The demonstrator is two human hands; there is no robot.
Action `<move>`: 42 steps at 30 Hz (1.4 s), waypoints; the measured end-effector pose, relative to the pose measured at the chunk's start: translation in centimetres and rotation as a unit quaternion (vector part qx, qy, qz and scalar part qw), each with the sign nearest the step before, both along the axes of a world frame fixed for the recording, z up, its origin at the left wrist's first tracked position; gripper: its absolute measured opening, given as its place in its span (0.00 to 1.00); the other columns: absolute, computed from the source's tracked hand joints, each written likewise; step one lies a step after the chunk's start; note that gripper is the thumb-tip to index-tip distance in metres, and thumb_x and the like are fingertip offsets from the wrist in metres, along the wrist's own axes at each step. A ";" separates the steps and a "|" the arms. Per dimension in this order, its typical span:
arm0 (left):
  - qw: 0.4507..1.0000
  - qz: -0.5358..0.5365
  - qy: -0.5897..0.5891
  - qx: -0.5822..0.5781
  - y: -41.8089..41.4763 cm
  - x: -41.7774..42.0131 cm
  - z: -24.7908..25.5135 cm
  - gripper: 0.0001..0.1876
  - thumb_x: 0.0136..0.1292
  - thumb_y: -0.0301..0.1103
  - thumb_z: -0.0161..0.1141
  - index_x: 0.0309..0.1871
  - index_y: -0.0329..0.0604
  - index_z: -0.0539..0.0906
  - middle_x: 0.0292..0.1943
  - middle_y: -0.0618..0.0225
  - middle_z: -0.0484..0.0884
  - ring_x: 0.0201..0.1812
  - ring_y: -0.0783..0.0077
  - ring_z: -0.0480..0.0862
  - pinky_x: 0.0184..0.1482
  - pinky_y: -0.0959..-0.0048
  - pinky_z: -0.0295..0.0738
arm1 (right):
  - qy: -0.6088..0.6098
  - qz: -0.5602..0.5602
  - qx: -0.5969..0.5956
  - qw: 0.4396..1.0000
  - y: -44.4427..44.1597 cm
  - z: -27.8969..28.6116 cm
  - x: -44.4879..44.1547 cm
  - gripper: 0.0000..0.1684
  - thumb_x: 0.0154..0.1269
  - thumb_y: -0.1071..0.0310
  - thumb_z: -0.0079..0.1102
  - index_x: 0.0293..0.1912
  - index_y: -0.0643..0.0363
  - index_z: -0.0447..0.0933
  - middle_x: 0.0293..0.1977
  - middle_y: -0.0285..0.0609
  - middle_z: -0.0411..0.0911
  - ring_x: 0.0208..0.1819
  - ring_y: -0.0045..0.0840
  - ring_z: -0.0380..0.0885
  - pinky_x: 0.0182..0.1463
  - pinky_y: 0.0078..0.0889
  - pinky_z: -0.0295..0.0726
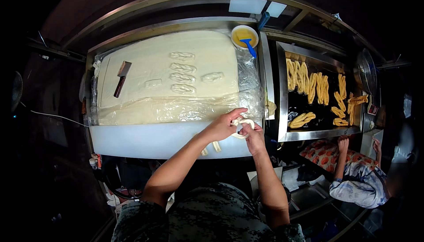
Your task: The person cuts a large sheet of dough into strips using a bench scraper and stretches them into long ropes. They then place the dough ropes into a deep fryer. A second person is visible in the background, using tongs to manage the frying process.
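Observation:
A loop of raw dough [244, 135] hangs between my hands above the right end of a white board [139, 139]. My left hand [223, 123] pinches the loop's upper left side, with the index finger stretched out. My right hand [255, 139] grips its right side, thumb inside the ring. Below my left forearm, short dough strips [216, 146] lie on the board, partly hidden by the arm. Beyond the board spreads a large sheet of dough [142, 66], its near part under clear plastic film [172, 109]. Several twisted dough pieces [183, 67] rest on the sheet.
A cleaver [122, 78] lies on the dough sheet. A bowl of yellow liquid [236, 32] holds a blue-handled brush [248, 45]. To the right, fried dough twists [321, 88] float in a steel fryer [282, 109] of dark oil. A co-worker [359, 182] stands beside it; a strainer [367, 71] sits at its far right.

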State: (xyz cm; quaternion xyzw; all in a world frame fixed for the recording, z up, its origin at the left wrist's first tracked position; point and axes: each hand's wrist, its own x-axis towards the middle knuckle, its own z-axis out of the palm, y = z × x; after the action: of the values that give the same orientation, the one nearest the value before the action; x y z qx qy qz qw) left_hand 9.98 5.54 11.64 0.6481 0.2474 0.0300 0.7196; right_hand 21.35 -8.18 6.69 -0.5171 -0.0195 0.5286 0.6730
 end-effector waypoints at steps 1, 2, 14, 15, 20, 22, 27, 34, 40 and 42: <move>1.000 -0.004 0.015 0.013 0.1 -0.2 -0.4 0.32 0.57 0.15 0.52 0.67 0.46 0.68 0.47 0.65 0.78 0.46 0.77 0.77 0.48 0.78 0.72 | -0.003 -0.044 0.012 0.999 0.2 0.0 -0.2 0.06 0.65 0.72 0.60 0.40 0.62 0.79 0.25 0.32 0.77 0.28 0.14 0.73 0.36 0.19 0.72; 0.999 -0.007 0.031 0.025 0.2 -0.5 -1.1 0.32 0.57 0.14 0.51 0.66 0.46 0.68 0.47 0.65 0.79 0.47 0.78 0.77 0.48 0.78 0.71 | 0.015 -0.074 0.045 0.996 0.1 -0.2 -0.1 0.05 0.66 0.71 0.58 0.39 0.62 0.79 0.25 0.33 0.77 0.27 0.14 0.73 0.38 0.20 0.73; 0.981 0.189 -0.020 -0.042 -2.1 -0.3 -2.8 0.11 0.60 0.22 0.61 0.46 0.37 0.78 0.39 0.71 0.82 0.40 0.81 0.79 0.42 0.81 0.74 | 0.104 -0.002 -0.199 0.974 -2.0 -0.6 -0.1 0.17 0.58 0.73 0.62 0.48 0.57 0.75 0.30 0.33 0.77 0.26 0.16 0.73 0.29 0.20 0.73; 0.976 0.212 -0.027 -0.041 -2.4 -0.3 -2.5 0.11 0.60 0.23 0.61 0.46 0.37 0.78 0.39 0.71 0.82 0.39 0.82 0.78 0.41 0.81 0.74 | 0.139 -0.041 -0.150 0.978 -2.3 -0.7 -0.2 0.19 0.59 0.75 0.61 0.51 0.57 0.74 0.31 0.33 0.77 0.26 0.18 0.74 0.31 0.21 0.75; 0.905 0.372 0.060 -0.198 -3.4 -1.4 -2.6 0.12 0.58 0.24 0.63 0.46 0.41 0.78 0.38 0.72 0.81 0.37 0.82 0.77 0.37 0.82 0.71 | 0.137 -0.118 -0.073 0.981 -2.4 -0.3 -0.6 0.23 0.61 0.78 0.57 0.57 0.58 0.70 0.35 0.35 0.78 0.30 0.18 0.75 0.38 0.22 0.77; 0.899 0.398 0.061 -0.172 -3.6 -1.6 -4.4 0.13 0.59 0.24 0.62 0.47 0.42 0.78 0.38 0.72 0.81 0.36 0.82 0.77 0.36 0.81 0.70 | 0.053 -0.100 -0.118 0.987 -2.3 -1.1 -0.8 0.22 0.62 0.75 0.58 0.56 0.58 0.71 0.36 0.36 0.80 0.31 0.16 0.76 0.37 0.19 0.77; 0.915 0.390 0.000 0.103 -2.7 -0.9 -6.4 0.17 0.60 0.26 0.61 0.54 0.41 0.78 0.42 0.69 0.82 0.37 0.78 0.77 0.37 0.79 0.72 | 0.002 -0.094 -0.145 0.985 -0.7 -2.0 -2.5 0.16 0.64 0.67 0.62 0.52 0.58 0.75 0.36 0.35 0.81 0.31 0.16 0.76 0.36 0.20 0.78; 0.969 0.114 0.027 0.219 -2.4 -2.1 1.4 0.30 0.53 0.37 0.68 0.61 0.45 0.72 0.55 0.57 0.76 0.47 0.53 0.81 0.47 0.63 0.78 | 0.165 -0.068 -0.040 0.983 2.0 -0.1 -3.1 0.25 0.74 0.46 0.44 0.45 0.59 0.75 0.38 0.37 0.78 0.37 0.23 0.79 0.44 0.28 0.78; 0.951 0.220 0.127 0.174 -0.7 -3.0 -3.9 0.16 0.56 0.33 0.68 0.46 0.39 0.81 0.36 0.64 0.84 0.34 0.71 0.82 0.37 0.75 0.75 | 0.055 0.010 -0.071 0.996 3.5 -0.8 -3.1 0.19 0.70 0.50 0.55 0.39 0.58 0.78 0.39 0.37 0.81 0.37 0.20 0.78 0.43 0.25 0.76; 0.960 0.246 0.077 0.107 -0.2 -3.4 -6.1 0.15 0.57 0.30 0.66 0.47 0.38 0.80 0.36 0.66 0.83 0.34 0.76 0.80 0.37 0.77 0.74 | 0.008 0.026 -0.084 0.996 4.0 -1.0 -3.1 0.18 0.68 0.51 0.58 0.38 0.57 0.78 0.39 0.38 0.82 0.38 0.19 0.78 0.44 0.25 0.75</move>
State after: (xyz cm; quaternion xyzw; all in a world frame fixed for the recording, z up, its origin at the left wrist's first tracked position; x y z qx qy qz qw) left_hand 6.63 5.32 5.53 0.6404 0.4492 0.1828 0.5956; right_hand 18.26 -4.14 5.72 -0.5671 0.0168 0.5496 0.6132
